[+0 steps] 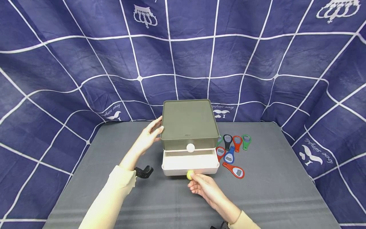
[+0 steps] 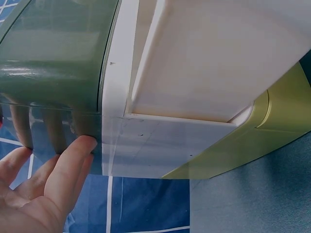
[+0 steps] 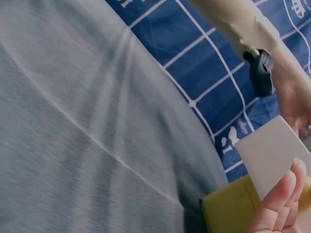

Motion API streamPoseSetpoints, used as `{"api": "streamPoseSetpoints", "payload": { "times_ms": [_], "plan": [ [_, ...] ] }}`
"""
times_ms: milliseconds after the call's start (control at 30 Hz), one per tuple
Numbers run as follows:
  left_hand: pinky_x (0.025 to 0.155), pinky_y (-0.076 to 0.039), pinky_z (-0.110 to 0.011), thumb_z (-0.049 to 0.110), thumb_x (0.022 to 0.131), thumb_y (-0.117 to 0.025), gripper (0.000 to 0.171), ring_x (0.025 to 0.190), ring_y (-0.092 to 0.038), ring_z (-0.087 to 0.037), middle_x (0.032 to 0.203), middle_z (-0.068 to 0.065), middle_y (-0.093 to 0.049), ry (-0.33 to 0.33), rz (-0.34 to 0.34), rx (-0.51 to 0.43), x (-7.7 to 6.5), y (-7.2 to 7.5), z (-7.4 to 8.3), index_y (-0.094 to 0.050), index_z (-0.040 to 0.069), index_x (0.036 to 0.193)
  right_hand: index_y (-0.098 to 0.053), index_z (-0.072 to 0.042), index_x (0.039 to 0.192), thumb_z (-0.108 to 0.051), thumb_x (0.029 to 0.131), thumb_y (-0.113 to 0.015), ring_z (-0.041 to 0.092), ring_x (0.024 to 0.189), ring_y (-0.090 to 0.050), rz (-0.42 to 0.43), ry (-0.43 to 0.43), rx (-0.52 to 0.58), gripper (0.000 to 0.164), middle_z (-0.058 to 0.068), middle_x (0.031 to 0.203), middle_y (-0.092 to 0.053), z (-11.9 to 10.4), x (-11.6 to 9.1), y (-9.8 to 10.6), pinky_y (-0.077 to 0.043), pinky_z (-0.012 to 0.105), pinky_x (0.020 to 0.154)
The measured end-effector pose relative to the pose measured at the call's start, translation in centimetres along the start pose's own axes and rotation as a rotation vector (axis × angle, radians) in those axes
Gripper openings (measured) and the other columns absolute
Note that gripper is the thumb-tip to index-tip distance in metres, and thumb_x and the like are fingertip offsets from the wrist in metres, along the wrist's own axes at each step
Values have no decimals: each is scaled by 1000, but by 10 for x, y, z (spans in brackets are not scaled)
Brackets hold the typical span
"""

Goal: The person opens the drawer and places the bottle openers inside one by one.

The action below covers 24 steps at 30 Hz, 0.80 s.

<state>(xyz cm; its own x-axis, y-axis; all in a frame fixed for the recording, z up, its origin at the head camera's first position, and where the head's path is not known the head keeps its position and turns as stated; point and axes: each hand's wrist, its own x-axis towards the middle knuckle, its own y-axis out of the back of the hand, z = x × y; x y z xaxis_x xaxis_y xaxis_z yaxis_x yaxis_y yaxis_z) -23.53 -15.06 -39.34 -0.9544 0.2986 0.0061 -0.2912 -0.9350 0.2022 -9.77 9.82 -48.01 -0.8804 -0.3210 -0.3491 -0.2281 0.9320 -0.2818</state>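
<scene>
A small drawer box (image 1: pixel 190 119) with an olive-green top stands on the grey table. Its lower white drawer (image 1: pixel 191 160) is pulled partway out toward me; the upper drawer, with a white round knob (image 1: pixel 190 147), is in. With thumb and fingers, my right hand (image 1: pixel 206 188) pinches the yellow knob (image 1: pixel 190 174) on the lower drawer's front. Against the box's left side rest the extended fingertips of my left hand (image 1: pixel 148 136). The left wrist view shows those fingers (image 2: pixel 73 165) on the glossy green side panel, beside the white drawer (image 2: pixel 218 58).
Right of the box lie several bottle openers: a black one (image 1: pixel 227 141), a green one (image 1: pixel 246 142), a blue one (image 1: pixel 229 156) and red ones, the nearest red opener (image 1: pixel 233 170) closest to the drawer. A blue checked cloth (image 1: pixel 188 57) hangs behind the grey tabletop (image 1: pixel 274 178).
</scene>
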Motion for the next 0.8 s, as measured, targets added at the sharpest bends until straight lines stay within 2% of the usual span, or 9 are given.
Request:
{"api": "streamPoseSetpoints", "payload": {
  "times_ms": [333, 800],
  "plan": [
    [108, -40, -61, 22, 106, -46, 58, 144, -34, -41, 161, -19, -24, -3, -9, 3, 2, 0, 0, -23, 14, 158, -59, -3, 102, -27, 99, -57, 3, 66, -56, -52, -54, 16, 24, -7, 74, -63, 11, -25, 0, -52, 15, 63],
    [106, -42, -60, 24, 106, -46, 58, 143, -35, -41, 161, -19, -25, -8, -10, 9, 2, 1, -2, -23, 15, 158, -60, -1, 106, -29, 99, -59, 3, 67, -58, -47, -78, 30, 28, -6, 75, -64, 14, -27, 1, -53, 16, 64]
  ]
}}
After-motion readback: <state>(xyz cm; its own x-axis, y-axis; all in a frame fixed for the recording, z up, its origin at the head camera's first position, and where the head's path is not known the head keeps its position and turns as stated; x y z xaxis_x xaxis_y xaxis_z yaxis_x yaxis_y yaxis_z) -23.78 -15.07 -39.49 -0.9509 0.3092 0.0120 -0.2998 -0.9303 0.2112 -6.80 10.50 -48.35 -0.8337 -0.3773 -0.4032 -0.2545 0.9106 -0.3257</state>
